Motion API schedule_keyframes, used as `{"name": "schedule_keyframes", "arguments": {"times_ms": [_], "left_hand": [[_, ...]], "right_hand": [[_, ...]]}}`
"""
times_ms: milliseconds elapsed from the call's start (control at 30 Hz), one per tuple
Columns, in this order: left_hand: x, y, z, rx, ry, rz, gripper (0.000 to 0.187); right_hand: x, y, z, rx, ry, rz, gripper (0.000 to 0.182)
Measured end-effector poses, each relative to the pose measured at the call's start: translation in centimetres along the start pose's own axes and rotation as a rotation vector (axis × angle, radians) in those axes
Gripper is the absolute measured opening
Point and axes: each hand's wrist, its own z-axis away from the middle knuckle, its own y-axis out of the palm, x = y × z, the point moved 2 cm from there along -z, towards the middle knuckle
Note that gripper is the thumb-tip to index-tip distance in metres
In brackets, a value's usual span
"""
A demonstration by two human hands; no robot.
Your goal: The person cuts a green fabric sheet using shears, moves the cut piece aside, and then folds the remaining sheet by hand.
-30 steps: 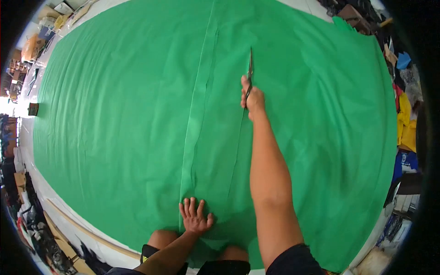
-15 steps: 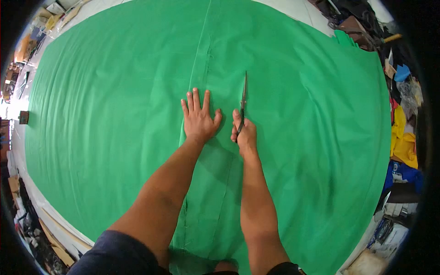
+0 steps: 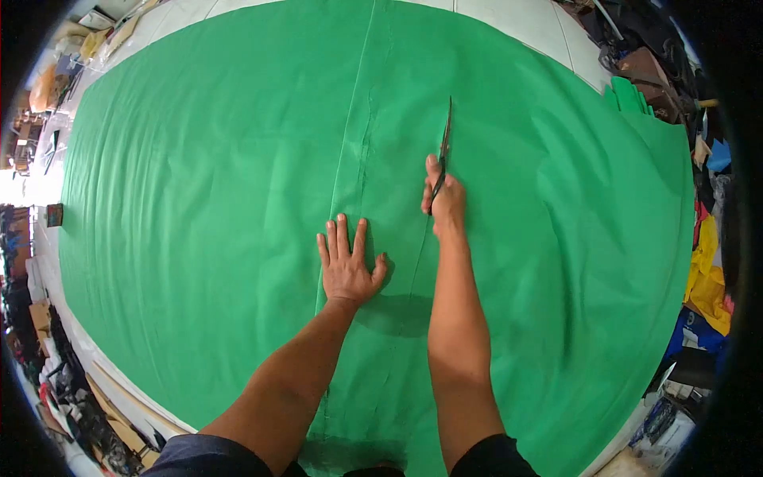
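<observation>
Green fabric (image 3: 222, 199) spread on pale tiled floor (image 3: 520, 32)

The right hand (image 3: 447, 199) grips scissors (image 3: 443, 155); the left hand (image 3: 346, 274) lies flat, splayed over a long line (image 3: 348, 119). Clutter (image 3: 75, 389) flanks both sides, yellow cloth (image 3: 703, 266) at right.

FLOOR: pale tiles (image 3: 544, 30), seams showing along the top | LIGHT: white glare (image 3: 14, 185) at far left | LEFT EDGE: orange item (image 3: 43, 92), long tan strip (image 3: 137, 395) lower down | RIGHT EDGE: yellow material (image 3: 704, 288) amid crowded clutter (image 3: 653, 67)
</observation>
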Motion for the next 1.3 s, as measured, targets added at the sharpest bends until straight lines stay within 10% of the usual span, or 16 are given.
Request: {"name": "schedule_keyframes", "arguments": {"times_ms": [900,1067,1200,1233,1267,1300], "left_hand": [[0.4,0.8,-0.4,0.164,-0.049,0.032,0.075],[0.2,0.9,-0.5,0.091,-0.027,0.064,0.075],[0.2,0.4,-0.5,0.089,-0.044,0.071,0.075],[0.1,0.4,-0.5,0.106,-0.045,0.078,0.075],[0.2,0.3,-0.5,0.122,-0.054,0.075,0.075],[0.2,0.1,-0.6,0.141,-0.060,0.108,0.075]], "right_hand": [[13.8,4.1,-26.4,0.080,-0.196,0.172,0.054],[10.6,2.5,-19.1,-0.052,-0.424,0.333,0.053],[-0.5,-3.5,0.6,-0.030,-0.327,-0.134,0.030],[-4.9,-6.3,6.2,0.080,0.007,-0.893,0.022],[-7.6,-8.1,13.4,-0.147,-0.208,-0.030,0.026],[-11.3,-10.4,19.6,-0.148,-0.337,0.208,0.038]]}}
